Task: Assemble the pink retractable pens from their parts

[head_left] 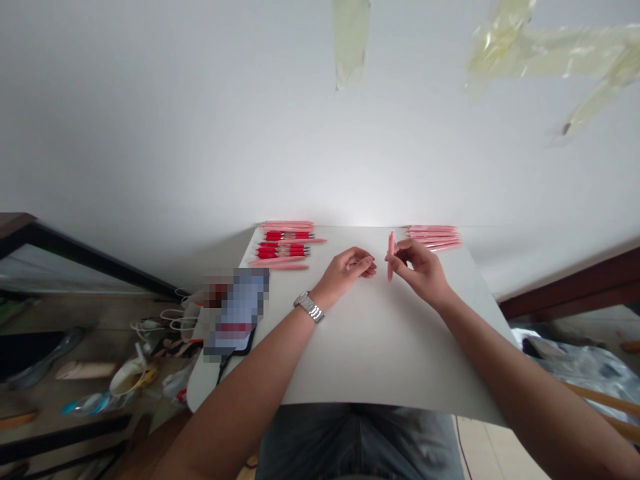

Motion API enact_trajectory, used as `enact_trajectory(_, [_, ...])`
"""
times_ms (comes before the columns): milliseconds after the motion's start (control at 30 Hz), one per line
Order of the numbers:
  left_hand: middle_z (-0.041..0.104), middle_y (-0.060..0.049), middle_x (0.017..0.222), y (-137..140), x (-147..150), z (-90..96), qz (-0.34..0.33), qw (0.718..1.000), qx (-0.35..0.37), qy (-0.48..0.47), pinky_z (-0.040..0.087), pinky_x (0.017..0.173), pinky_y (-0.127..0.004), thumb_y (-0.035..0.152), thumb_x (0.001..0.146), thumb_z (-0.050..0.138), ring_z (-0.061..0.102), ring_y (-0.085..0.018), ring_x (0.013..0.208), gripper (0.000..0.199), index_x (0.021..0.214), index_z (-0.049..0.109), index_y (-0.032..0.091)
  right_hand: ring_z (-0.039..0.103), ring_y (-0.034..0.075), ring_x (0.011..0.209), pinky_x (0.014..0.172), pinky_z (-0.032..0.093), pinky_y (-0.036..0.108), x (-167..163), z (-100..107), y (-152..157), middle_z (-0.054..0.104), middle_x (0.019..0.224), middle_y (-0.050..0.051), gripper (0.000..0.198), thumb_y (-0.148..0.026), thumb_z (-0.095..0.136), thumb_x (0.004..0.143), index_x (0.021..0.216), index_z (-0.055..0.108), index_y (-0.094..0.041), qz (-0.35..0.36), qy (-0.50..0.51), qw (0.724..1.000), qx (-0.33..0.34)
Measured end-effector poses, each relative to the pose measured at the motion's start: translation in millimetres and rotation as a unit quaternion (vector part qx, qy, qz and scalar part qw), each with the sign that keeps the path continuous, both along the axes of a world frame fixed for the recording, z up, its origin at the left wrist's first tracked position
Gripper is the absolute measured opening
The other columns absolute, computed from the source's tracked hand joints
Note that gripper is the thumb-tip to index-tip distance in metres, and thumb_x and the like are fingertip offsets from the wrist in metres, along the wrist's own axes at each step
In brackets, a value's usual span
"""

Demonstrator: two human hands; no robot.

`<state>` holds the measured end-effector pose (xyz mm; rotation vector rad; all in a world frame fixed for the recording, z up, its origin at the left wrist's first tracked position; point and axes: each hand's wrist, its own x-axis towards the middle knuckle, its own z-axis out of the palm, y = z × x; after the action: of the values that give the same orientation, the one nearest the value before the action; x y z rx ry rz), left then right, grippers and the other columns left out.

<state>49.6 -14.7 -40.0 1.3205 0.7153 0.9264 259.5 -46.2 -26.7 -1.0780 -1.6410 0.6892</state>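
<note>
My right hand [421,270] pinches a pink pen [391,257] between thumb and fingertips, holding it upright above the white table. Just left of that pen is my left hand [347,267], its fingers curled in towards the thumb and no object visible in them; it wears a metal watch [310,307]. At the table's back left lie pink pens [287,225] and several red pens [284,251] with dark grips, side by side. A row of pink pens [434,237] lies at the back right, beyond my right hand.
The white table [390,360] stands against a wall with strips of tape [353,47]. A blurred-out phone [240,313] with a black cable lies at its left edge. Cluttered items, including a cup [127,378], are on the left; plastic bags [590,370] lie on the right.
</note>
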Motion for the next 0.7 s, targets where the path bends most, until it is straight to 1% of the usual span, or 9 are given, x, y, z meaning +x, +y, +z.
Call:
enact_trajectory(33, [0.073,-0.01,0.093,0.3,0.0,-0.3,0.007,1.0,-0.003,-0.003,0.058,0.086,-0.036,0.046,0.091,0.072,0.072,-0.019,0.089,0.034,0.1,0.065,0.014,0.055,0.016,0.066,0.063,0.044,0.031,0.2,1.8,-0.4,0.063,0.071,-0.001,0.009,-0.032,0.067,0.094,0.096,0.062,-0.025,-0.017,-0.029,0.999,0.018])
enact_trajectory(133, [0.073,-0.01,0.096,1.1,-0.2,-1.5,0.025,1.0,-0.006,-0.018,0.059,0.087,-0.037,0.047,0.092,0.07,0.072,-0.019,0.088,0.035,0.101,0.064,0.014,0.053,0.015,0.066,0.063,0.043,0.031,1.4,6.3,0.0,0.062,0.076,-0.001,0.005,-0.026,0.068,0.091,0.095,0.064,-0.024,-0.06,-0.117,0.988,0.079])
enact_trajectory(233, [0.072,-0.01,0.097,1.6,-0.6,-2.1,0.038,0.999,-0.001,-0.033,0.059,0.087,-0.037,0.048,0.093,0.068,0.072,-0.018,0.087,0.035,0.103,0.064,0.015,0.055,0.016,0.069,0.062,0.043,0.03,3.8,7.9,2.6,0.061,0.076,0.0,0.005,-0.021,0.066,0.09,0.094,0.066,-0.023,-0.062,-0.19,0.972,0.123])
enact_trajectory(300, [0.071,-0.009,0.096,1.7,-0.9,-1.9,0.046,0.998,0.004,-0.039,0.059,0.086,-0.036,0.048,0.093,0.069,0.072,-0.018,0.086,0.035,0.105,0.064,0.016,0.057,0.017,0.072,0.065,0.045,0.031,5.4,6.9,4.8,0.063,0.079,0.001,0.005,-0.02,0.066,0.09,0.094,0.067,-0.023,-0.053,-0.221,0.964,0.137])
enact_trajectory(433, [0.071,-0.008,0.096,1.3,-1.4,-0.6,0.053,0.998,0.017,-0.035,0.059,0.085,-0.036,0.048,0.092,0.07,0.071,-0.017,0.085,0.034,0.107,0.064,0.017,0.058,0.019,0.074,0.068,0.046,0.034,7.6,2.9,8.4,0.066,0.081,0.003,0.006,-0.019,0.066,0.09,0.094,0.068,-0.023,-0.057,-0.259,0.951,0.156])
enact_trajectory(700, [0.071,-0.007,0.095,0.6,-2.4,0.0,0.059,0.997,0.05,-0.023,0.057,0.081,-0.032,0.045,0.092,0.071,0.07,-0.016,0.084,0.032,0.107,0.064,0.017,0.059,0.022,0.079,0.073,0.049,0.035,10.1,-0.2,10.4,0.071,0.086,0.004,0.008,-0.019,0.066,0.092,0.096,0.071,-0.024,-0.055,-0.298,0.937,0.176])
